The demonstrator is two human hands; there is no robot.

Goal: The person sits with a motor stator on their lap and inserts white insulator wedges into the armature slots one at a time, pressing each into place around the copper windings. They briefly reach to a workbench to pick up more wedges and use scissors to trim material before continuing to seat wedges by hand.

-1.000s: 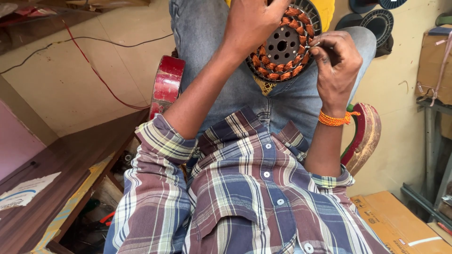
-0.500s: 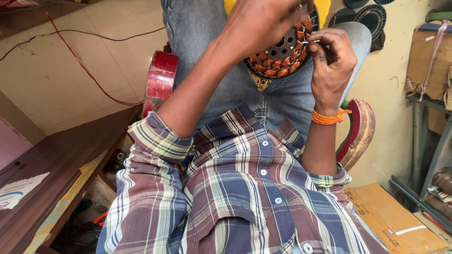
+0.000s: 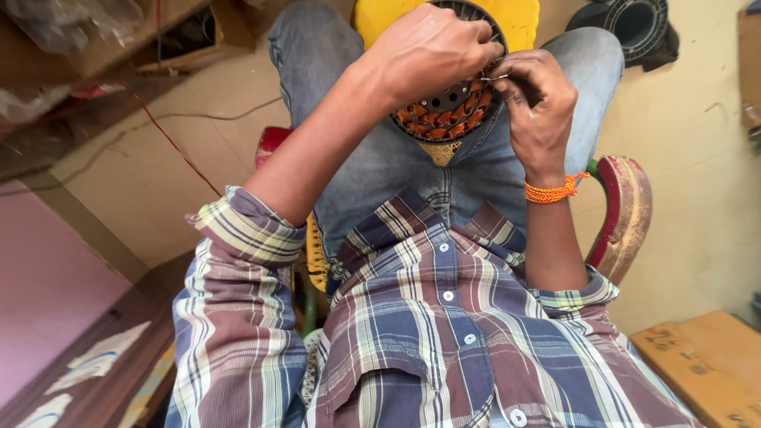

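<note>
Two hands are seen beyond the plaid shirt point(image 3: 428, 333): the left hand point(image 3: 428, 55) is clamped over the stator point(image 3: 444, 111) on the lap, the right hand point(image 3: 539, 103) pinched on a wire point(image 3: 493, 78). Heavy, rigid iron is judged; rim holds suit, windings are fragile.

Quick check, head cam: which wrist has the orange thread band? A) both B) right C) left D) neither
B: the orange thread band circles the wrist just below the right hand, which works at the round motor winding; the wrist of the left hand is bare.
</note>
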